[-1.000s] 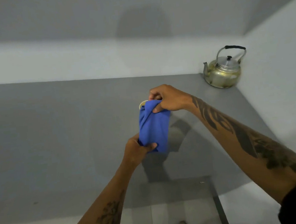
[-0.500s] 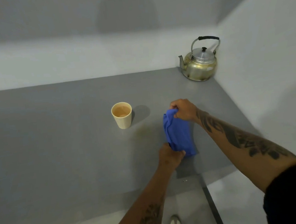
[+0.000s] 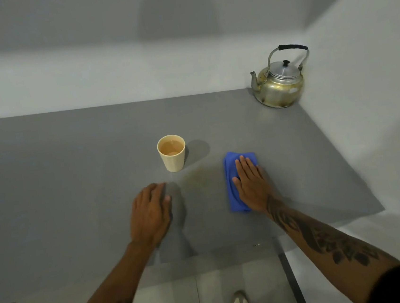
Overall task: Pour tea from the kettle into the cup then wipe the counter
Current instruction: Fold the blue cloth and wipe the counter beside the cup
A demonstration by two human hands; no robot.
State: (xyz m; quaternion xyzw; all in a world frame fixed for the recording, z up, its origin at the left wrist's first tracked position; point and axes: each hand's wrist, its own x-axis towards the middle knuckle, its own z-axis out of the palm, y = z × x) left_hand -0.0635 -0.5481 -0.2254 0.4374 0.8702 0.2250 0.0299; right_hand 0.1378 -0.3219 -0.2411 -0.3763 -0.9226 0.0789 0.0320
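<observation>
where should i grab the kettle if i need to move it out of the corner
Take the kettle by the black grip at the top of its upright handle, coming down from above. Walls sit close behind it and to its right, and the spout points left, so the top is the open way in.

The grey counter (image 3: 74, 189) carries a cup (image 3: 172, 154), kettle (image 3: 278, 86) and blue cloth (image 3: 233, 184).

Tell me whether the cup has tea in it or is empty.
Holds tea. The cup stands upright on the counter, and brownish liquid shows inside, a little below its rim.
</observation>
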